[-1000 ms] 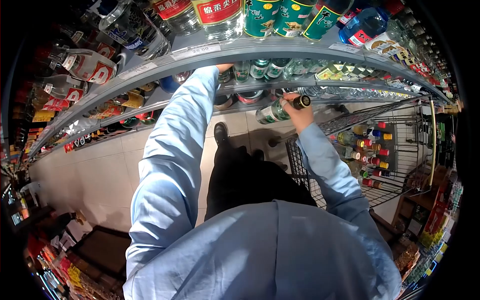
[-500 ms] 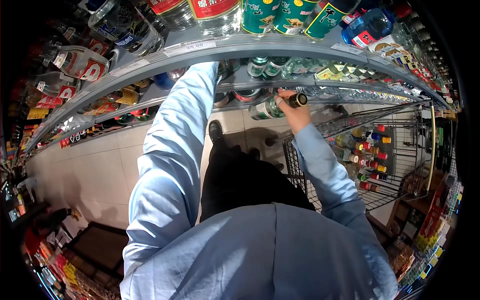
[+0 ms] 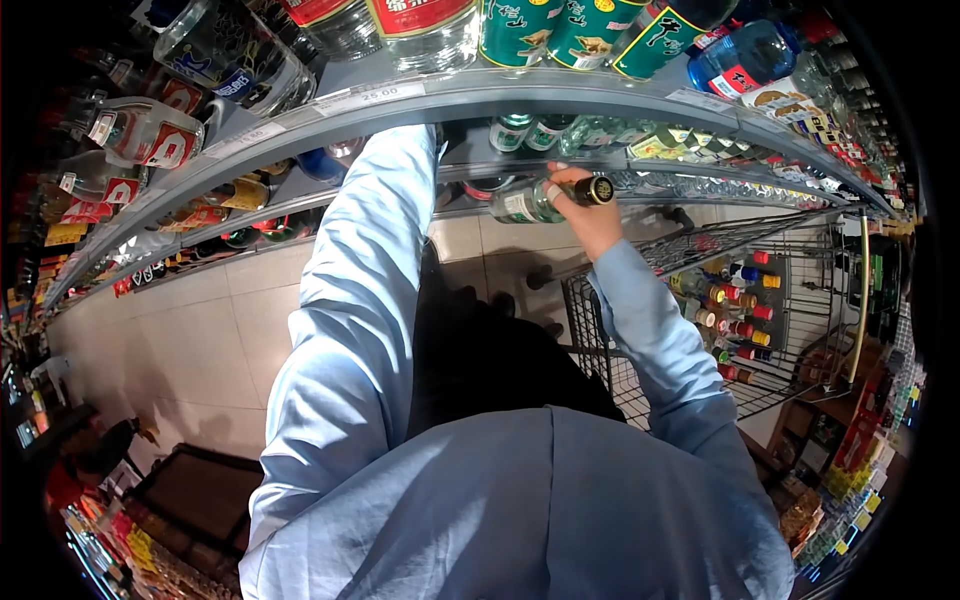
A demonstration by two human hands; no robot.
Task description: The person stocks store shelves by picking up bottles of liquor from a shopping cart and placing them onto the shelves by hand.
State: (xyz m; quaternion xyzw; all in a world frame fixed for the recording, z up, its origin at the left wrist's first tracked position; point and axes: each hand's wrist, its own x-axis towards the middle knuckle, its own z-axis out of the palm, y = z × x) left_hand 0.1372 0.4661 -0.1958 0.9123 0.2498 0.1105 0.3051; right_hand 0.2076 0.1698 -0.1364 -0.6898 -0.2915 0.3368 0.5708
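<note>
Forearms at the shelving, read left to right. The left sleeve (image 3: 365, 230) passes beneath the upper shelf (image 3: 560, 88), which hides the left hand, so the state of its grip cannot be told. Hazard: the forearm could knock the shelf's edge, or unseen fingers could topple a neighbour, because the shelf blocks the view. The held bottle (image 3: 518, 206) lies tilted, base to the left and capped neck to the right, in front of the lower shelves and above the floor (image 3: 180, 350). The right hand (image 3: 592, 222) has its grip clamped around the neck end. Hazard: smooth glass held at one end by a single hand could slip or swing its base into a shelf, and the hard tiles could shatter it.

Counts, left to right: red-label bottles (image 3: 425, 30) directly beside the green-label row, two, cropped above; held bottle, one; small green bottles (image 3: 512, 133) foremost on the next shelf, two; green-label bottles (image 3: 585, 35), three; visible right hand, one; blue bottle (image 3: 742, 62) beyond them, one; trolley (image 3: 860, 300), one, its bottles (image 3: 742, 325) exceeding ten, overlap preventing an exact count.
</note>
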